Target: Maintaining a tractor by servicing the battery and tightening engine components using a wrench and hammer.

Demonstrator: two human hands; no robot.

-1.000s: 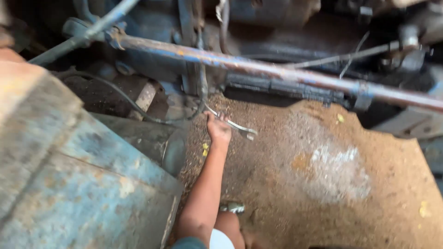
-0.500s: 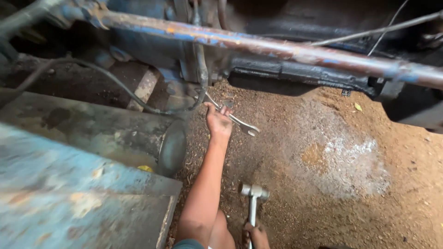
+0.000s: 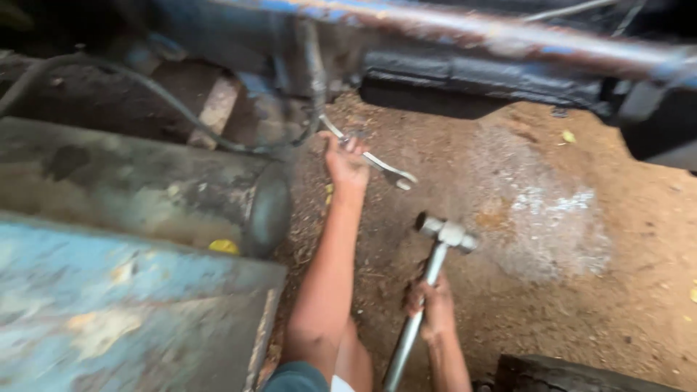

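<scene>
The left hand [image 3: 345,161] is closed around a metal wrench [image 3: 372,157], gripping it near the middle. The wrench lies slanted, and its open end [image 3: 404,181] points down to the right, just above the dirt ground [image 3: 581,290]. Its upper end reaches up to the blue vehicle frame [image 3: 465,33]. The right hand [image 3: 435,313] is wrapped around the shaft of a metal hammer [image 3: 434,266]. The hammer head [image 3: 444,232] is below the wrench, near its open end but not touching it. A dark hose [image 3: 181,116] runs to the left of the wrench, above a blue metal panel [image 3: 123,312].
</scene>
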